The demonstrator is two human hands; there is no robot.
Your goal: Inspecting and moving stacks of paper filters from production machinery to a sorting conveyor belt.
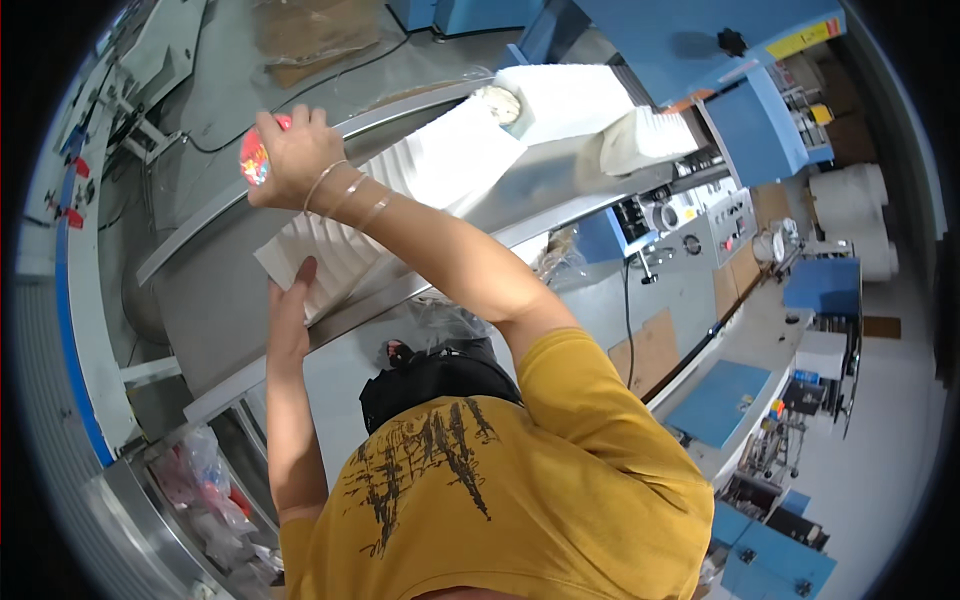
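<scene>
A long row of white folded sheets (400, 170) lies along a metal chute-like table (220, 330) in front of me. My left hand (291, 305) is at the row's near-left end, thumb resting on the sheets; its other fingers are hidden behind them. My right hand (296, 160) reaches across, above the far side of the row. Its fingers are wrapped around a rounded pink-red thing with a colourful pattern (256, 158); its exact kind does not show. A small round cream-coloured thing (499, 104) sits at the row's far end.
More white sheet stacks (565, 100) and a smaller bundle (650, 140) lie farther right on the table. A blue machine (690, 40) rises at the far right. Clear plastic bags (205, 475) lie at lower left. Cardboard (645, 350) and a black cable (628, 320) are on the floor.
</scene>
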